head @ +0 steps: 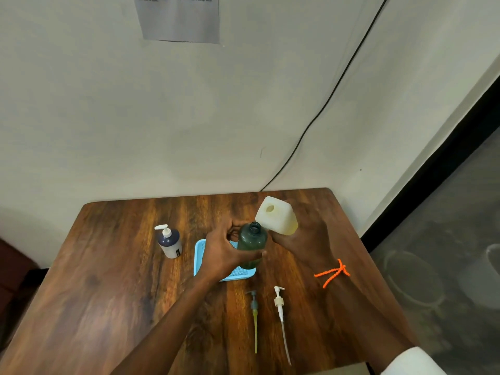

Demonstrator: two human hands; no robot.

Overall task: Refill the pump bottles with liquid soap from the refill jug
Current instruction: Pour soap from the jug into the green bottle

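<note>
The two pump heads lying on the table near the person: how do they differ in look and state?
The left pump head is dark grey-green, and its tube is tinted yellow-green as if wet with soap. The right pump head is white with a cream collar, and its tube looks clear. The right one's tube also reaches nearer the table's front edge. Both are off their bottles, lying flat, nozzles away from the person, roughly parallel.

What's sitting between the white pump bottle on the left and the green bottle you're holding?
In the head view, the blue tray and the left hand gripping the green bottle; otherwise bare tabletop beside the white pump bottle.
</note>
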